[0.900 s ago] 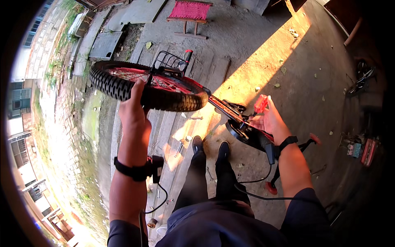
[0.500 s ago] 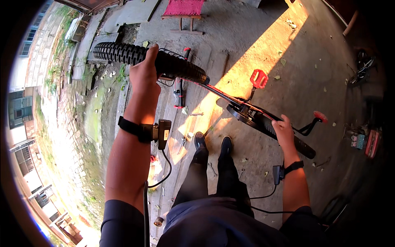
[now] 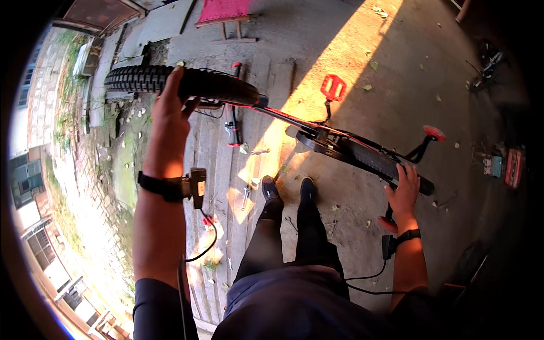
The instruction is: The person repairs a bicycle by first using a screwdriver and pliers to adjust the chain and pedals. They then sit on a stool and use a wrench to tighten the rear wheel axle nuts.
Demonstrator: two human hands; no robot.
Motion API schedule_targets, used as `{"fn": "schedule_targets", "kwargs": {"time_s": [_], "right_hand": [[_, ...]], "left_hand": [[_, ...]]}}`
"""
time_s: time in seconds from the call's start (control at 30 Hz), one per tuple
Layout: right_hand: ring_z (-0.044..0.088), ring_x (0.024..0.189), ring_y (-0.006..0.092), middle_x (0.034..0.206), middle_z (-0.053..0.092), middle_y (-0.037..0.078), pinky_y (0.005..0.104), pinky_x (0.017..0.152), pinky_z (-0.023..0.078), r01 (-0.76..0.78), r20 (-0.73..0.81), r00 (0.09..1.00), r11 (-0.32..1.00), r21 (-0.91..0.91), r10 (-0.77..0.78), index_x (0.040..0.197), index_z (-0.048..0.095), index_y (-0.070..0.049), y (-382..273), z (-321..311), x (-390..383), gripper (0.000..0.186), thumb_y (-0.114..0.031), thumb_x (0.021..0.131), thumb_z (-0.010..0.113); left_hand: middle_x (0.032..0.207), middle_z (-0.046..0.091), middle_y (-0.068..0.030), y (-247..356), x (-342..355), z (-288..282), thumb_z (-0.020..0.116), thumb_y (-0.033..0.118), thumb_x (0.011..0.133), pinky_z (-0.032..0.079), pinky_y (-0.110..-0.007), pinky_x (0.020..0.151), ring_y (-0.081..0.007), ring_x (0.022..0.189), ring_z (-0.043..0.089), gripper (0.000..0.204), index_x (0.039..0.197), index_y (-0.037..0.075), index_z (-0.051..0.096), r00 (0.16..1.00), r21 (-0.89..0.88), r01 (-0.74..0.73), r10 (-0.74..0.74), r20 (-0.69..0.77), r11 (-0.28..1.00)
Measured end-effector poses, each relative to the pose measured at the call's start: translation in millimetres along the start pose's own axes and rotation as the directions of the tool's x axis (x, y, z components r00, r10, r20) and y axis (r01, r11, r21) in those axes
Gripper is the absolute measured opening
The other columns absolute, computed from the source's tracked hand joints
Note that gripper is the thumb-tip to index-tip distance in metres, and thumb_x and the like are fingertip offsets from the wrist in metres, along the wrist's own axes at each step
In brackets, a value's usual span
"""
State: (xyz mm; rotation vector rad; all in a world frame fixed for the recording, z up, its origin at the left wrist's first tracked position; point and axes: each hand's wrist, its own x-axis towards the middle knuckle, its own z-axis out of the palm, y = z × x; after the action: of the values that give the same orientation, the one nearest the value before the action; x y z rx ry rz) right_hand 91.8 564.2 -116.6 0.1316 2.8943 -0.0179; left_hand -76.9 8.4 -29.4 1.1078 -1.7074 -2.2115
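I hold a black and red bicycle tipped across in front of me. My left hand (image 3: 170,116) is closed on the knobby front tyre (image 3: 133,79), thumb and fingers around it. My right hand (image 3: 402,192) has its fingers curled over the rear tyre (image 3: 368,158). Between the wheels run the frame (image 3: 283,116) and the black chain guard (image 3: 314,141). A red pedal (image 3: 333,88) points up. A bent black arm with a red disc (image 3: 433,134) sticks out at the rear. The handlebar (image 3: 235,136) shows behind the front wheel.
A pink folding stool (image 3: 221,11) stands at the top. Spanners (image 3: 246,195) lie on the concrete by my shoes (image 3: 271,190). At right are a red toolbox (image 3: 513,167) and a dark heap (image 3: 487,62). A mossy, paved yard (image 3: 124,164) is at left.
My right hand moved from near the red pedal down to the rear tyre. The bicycle turned, showing the front tyre more edge-on. My left hand shifted up and left with it.
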Motion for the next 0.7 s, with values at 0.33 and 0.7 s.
{"fn": "schedule_targets", "kwargs": {"time_s": [0.33, 0.7], "right_hand": [[0.04, 0.138, 0.0344, 0.141, 0.05, 0.011, 0.0489, 0.113, 0.031, -0.038, -0.033, 0.999, 0.999, 0.01, 0.038, 0.139, 0.049, -0.012, 40, 4, 8, 0.078, -0.009, 0.069, 0.084], [0.046, 0.129, 0.0333, 0.131, 0.054, 0.01, 0.0497, 0.111, 0.034, -0.012, -0.055, 0.998, 0.999, 0.033, 0.013, 0.129, 0.056, -0.013, 46, 9, 9, 0.063, -0.01, 0.071, 0.081]], "left_hand": [[0.103, 0.069, -0.0037, 3, -12, -10, 0.08, 0.043, 0.082, 0.051, -0.037, 0.086, -0.0179, 0.096, 0.065, 0.044, 0.114, 0.015, 0.067, 0.999, 0.029, 0.014, -0.015, 0.033, 0.999], [0.11, 0.06, -0.0091, -33, -39, -54, 0.078, 0.046, 0.083, 0.053, -0.037, 0.084, -0.0212, 0.101, 0.063, 0.06, 0.123, 0.006, 0.059, 0.995, 0.255, -0.011, 0.035, -0.093, 0.967]]}}
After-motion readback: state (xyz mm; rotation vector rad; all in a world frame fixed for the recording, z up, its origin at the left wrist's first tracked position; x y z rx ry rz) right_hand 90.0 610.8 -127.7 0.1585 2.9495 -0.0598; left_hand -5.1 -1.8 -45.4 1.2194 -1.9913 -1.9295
